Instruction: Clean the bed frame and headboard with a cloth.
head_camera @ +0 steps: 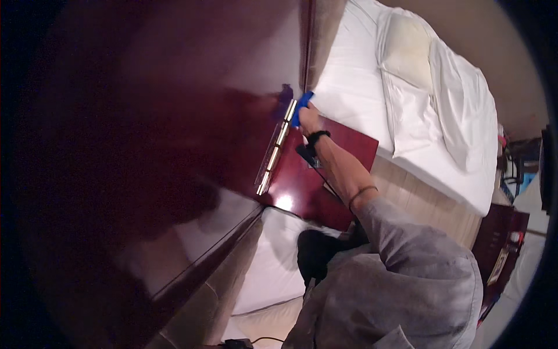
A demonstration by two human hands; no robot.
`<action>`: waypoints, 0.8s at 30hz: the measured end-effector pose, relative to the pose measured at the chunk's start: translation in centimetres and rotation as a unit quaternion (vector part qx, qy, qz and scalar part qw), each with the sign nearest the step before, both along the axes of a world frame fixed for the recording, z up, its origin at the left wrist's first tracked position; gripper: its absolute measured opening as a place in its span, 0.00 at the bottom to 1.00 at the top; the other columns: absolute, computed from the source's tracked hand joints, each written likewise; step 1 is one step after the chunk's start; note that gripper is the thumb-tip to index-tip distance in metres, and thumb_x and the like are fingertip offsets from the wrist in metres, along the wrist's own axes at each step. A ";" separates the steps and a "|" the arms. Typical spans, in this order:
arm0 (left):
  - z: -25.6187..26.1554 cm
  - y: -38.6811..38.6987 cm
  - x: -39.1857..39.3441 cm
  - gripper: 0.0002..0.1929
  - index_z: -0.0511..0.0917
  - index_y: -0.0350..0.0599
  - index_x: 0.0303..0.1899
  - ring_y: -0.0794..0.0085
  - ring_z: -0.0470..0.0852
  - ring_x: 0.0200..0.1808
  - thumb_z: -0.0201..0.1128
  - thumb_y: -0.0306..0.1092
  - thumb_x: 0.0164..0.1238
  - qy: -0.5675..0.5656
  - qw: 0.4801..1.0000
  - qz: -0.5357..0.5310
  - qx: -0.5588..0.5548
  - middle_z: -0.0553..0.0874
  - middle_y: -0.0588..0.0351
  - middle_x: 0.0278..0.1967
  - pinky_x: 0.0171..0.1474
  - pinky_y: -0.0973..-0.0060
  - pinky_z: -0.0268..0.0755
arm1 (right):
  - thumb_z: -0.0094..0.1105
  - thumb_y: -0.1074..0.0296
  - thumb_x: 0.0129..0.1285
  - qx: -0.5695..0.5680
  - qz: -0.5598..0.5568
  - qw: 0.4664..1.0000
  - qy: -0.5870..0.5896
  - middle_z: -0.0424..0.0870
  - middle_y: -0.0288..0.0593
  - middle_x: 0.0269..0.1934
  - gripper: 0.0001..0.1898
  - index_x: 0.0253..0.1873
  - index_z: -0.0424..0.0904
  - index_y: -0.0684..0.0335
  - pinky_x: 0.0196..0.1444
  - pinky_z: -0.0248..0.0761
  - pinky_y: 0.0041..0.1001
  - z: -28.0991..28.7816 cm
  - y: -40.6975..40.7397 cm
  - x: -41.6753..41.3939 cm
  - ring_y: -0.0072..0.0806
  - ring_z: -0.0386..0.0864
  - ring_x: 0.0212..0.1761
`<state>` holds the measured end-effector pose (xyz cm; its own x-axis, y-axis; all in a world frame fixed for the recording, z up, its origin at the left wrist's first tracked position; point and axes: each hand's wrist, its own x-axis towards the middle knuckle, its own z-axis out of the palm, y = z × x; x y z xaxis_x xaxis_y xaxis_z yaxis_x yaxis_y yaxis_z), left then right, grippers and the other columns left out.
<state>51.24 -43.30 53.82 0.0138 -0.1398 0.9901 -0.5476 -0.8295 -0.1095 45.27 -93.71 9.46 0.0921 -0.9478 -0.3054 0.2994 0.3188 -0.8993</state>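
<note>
My right hand (309, 118) grips a blue cloth (300, 111) at the back edge of a glossy dark red bedside table (348, 137), close against the polished dark red wall panel (174, 131). The cloth is beside the upper end of a row of shiny, metallic-looking pieces (273, 158) along the foot of the panel. A dark reflection of hand and cloth shows in the panel. Below my wrist, a black elongated object (306, 155) with a thin cord lies near a small item partly covered by my forearm. My left hand is out of view.
A bed with white sheets (348, 87) and a pillow (407, 48) stands to the upper right, another white bed (270, 261) at the lower middle. Brown padded headboards (235, 288) flank the table. Pale wood-look floor (418, 192) shows at right, near a dark red furniture piece (492, 231).
</note>
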 end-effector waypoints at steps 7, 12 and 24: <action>-0.1 0.5 0.3 0.19 0.74 0.33 0.56 0.52 0.73 0.59 0.52 0.41 0.77 0.019 1.000 -0.021 -0.009 0.74 0.41 0.60 0.60 0.51 0.65 | 0.48 0.78 0.57 -0.041 0.000 0.969 0.242 0.80 0.62 0.40 0.13 0.47 0.74 0.68 0.45 0.71 0.44 3.1 14.4 4.5 0.56 0.79 0.42; 0.0 0.5 -0.2 0.20 0.74 0.35 0.58 0.54 0.71 0.64 0.59 0.39 0.74 0.029 0.998 -0.034 -0.034 0.71 0.42 0.65 0.62 0.53 0.63 | 0.51 0.79 0.52 -0.135 0.011 0.921 0.365 0.72 0.63 0.60 0.32 0.67 0.66 0.72 0.63 0.66 0.41 2.6 29.1 5.5 0.59 0.73 0.56; -0.4 -4.7 -4.2 0.21 0.74 0.37 0.60 0.58 0.68 0.67 0.61 0.41 0.73 0.205 0.952 -0.174 -0.147 0.70 0.45 0.67 0.65 0.56 0.61 | 0.54 0.82 0.62 0.325 0.325 0.880 -0.119 0.84 0.41 0.39 0.11 0.46 0.80 0.63 0.44 0.78 0.37 10.1 19.8 -6.6 0.33 0.83 0.38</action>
